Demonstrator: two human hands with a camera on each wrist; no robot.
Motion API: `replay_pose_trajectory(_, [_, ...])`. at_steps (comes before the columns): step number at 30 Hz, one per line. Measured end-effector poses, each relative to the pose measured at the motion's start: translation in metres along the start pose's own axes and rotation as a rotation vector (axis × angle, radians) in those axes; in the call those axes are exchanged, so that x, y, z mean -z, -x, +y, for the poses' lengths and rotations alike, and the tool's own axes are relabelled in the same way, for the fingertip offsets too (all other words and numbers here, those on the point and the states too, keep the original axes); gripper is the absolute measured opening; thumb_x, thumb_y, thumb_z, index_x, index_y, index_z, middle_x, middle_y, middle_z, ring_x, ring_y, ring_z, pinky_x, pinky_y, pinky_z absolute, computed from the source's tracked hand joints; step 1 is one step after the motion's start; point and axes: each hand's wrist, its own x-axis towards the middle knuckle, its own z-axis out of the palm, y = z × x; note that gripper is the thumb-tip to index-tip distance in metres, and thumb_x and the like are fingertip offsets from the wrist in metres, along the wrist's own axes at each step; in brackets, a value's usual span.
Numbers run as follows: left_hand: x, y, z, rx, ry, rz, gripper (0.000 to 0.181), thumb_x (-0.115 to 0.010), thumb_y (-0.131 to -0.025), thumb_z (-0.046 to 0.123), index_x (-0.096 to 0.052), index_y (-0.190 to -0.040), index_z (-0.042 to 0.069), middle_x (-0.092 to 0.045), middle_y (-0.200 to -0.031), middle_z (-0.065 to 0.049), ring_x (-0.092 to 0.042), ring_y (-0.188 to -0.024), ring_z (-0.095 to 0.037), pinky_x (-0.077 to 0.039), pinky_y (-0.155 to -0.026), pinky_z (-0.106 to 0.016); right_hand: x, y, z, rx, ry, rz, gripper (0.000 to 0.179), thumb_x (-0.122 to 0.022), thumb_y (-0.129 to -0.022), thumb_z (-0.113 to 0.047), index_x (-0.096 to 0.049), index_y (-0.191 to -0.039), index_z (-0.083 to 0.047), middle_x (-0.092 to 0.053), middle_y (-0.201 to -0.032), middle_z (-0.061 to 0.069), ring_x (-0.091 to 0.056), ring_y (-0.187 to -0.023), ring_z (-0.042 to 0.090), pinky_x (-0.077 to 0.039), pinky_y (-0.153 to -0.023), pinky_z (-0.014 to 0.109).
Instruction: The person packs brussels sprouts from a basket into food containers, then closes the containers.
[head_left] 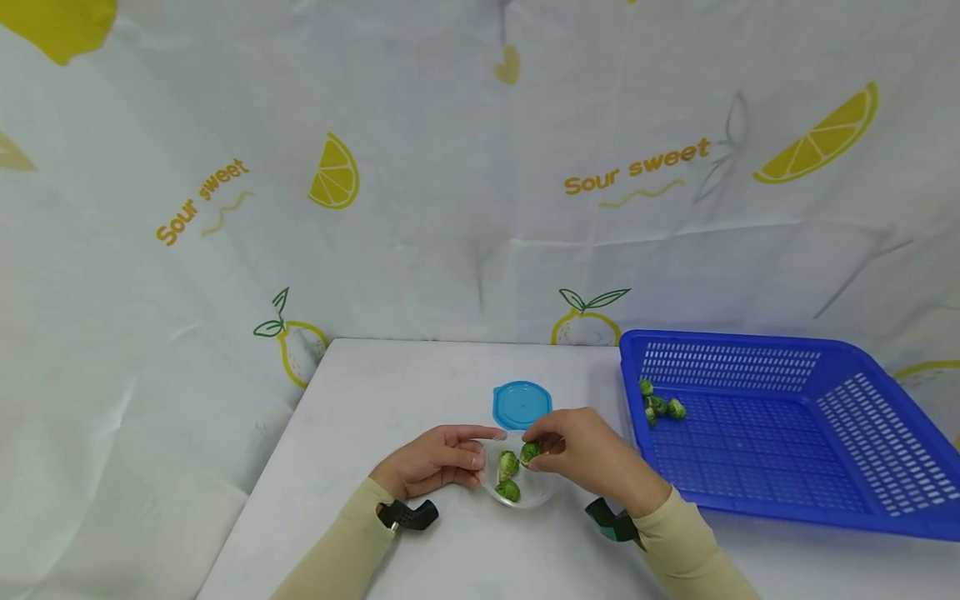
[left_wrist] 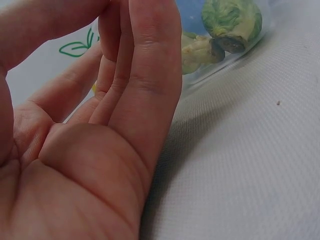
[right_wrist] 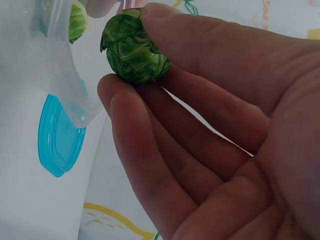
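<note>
A clear plastic container (head_left: 534, 498) stands on the white table, with Brussels sprouts (head_left: 508, 490) inside it. At its left side, my left hand (head_left: 442, 460) touches the wall and rim with fairly straight fingers; the fingertips' contact is partly hidden in the left wrist view. Between thumb and fingertips, my right hand (head_left: 592, 454) pinches a green Brussels sprout (right_wrist: 135, 52) over the container's right side. Just behind the container lies a blue lid (head_left: 522, 405), flat on the table.
To the right stands a large blue plastic basket (head_left: 772, 500) with slotted walls. Several more Brussels sprouts (head_left: 658, 406) sit in its left corner. A white cloth backdrop (head_left: 450, 208) with lemon prints rises behind the table (head_left: 405, 383).
</note>
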Motion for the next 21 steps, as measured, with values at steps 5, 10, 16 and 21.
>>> replay_pose_trajectory(5, [0.001, 0.001, -0.001, -0.003, -0.006, -0.011, 0.065, -0.074, -0.100, 0.008, -0.051, -0.161, 0.006, -0.068, -0.098, 0.003, -0.073, -0.086, -0.007, -0.066, -0.086, -0.025, -0.002, 0.000, -0.003, -0.022, 0.034, -0.003, 0.025, -0.090, -0.088, -0.015, -0.083, -0.111, -0.010, -0.075, -0.094, -0.006, -0.063, -0.084, 0.004, -0.058, -0.075, 0.022])
replay_pose_trajectory(10, [0.002, 0.000, -0.001, -0.008, -0.007, -0.013, 0.064, -0.074, -0.100, 0.008, -0.052, -0.160, 0.007, -0.068, -0.097, 0.003, -0.073, -0.086, -0.007, -0.066, -0.086, -0.025, -0.004, -0.001, -0.006, -0.035, 0.072, 0.008, 0.025, -0.091, -0.087, -0.012, -0.083, -0.110, -0.010, -0.075, -0.094, -0.006, -0.064, -0.085, 0.008, -0.059, -0.076, 0.024])
replay_pose_trajectory(16, [0.002, 0.000, -0.002, -0.008, -0.002, -0.015, 0.064, -0.074, -0.100, 0.008, -0.052, -0.160, 0.008, -0.068, -0.098, 0.003, -0.073, -0.086, -0.007, -0.066, -0.087, -0.025, -0.008, -0.003, -0.009, -0.039, 0.094, 0.011, 0.024, -0.090, -0.087, -0.010, -0.083, -0.110, -0.010, -0.078, -0.100, -0.003, -0.071, -0.093, 0.018, -0.063, -0.079, 0.031])
replay_pose_trajectory(21, [0.002, 0.000, 0.000, -0.010, 0.001, -0.020, 0.065, -0.073, -0.100, 0.007, -0.051, -0.161, 0.007, -0.067, -0.097, 0.003, -0.073, -0.086, -0.007, -0.065, -0.087, -0.025, -0.013, -0.007, -0.010, -0.049, 0.122, 0.009, 0.024, -0.090, -0.086, -0.006, -0.083, -0.109, -0.008, -0.078, -0.100, -0.001, -0.070, -0.094, 0.020, -0.064, -0.081, 0.038])
